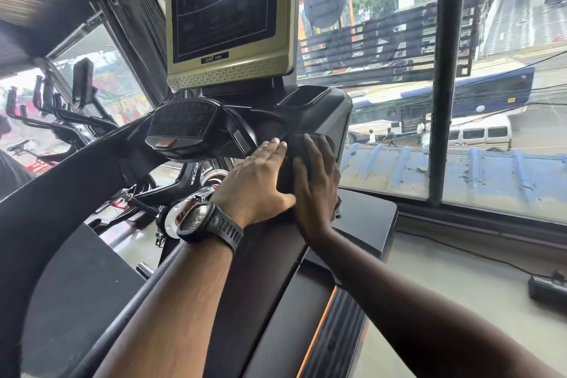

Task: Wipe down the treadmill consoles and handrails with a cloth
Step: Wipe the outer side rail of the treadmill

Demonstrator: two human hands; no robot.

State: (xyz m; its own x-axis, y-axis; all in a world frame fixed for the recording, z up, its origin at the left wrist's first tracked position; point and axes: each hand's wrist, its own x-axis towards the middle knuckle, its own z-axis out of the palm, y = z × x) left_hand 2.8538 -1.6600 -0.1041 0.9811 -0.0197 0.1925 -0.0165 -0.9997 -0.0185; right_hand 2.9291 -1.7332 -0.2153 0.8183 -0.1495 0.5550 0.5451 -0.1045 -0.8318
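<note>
A: Where is this?
B: On a treadmill beside a big window, with a bus on the street outside. More machines stand at the left edge.
A: And the console?
B: A black console under a tan-framed screen. The right handrail climbs from the bottom edge to the console's right end.
A: Any holders?
B: One pocket at the console's top right corner. Its inside is dark, so I cannot tell what it holds.
A: The hands?
B: Both are flat with straight fingers. The left hand, wearing a watch, and the right hand press a dark cloth between them at the console's right end.
A: Anything unclear?
B: The cloth blends into the black plastic. A black box is cut off at the right edge.
</note>
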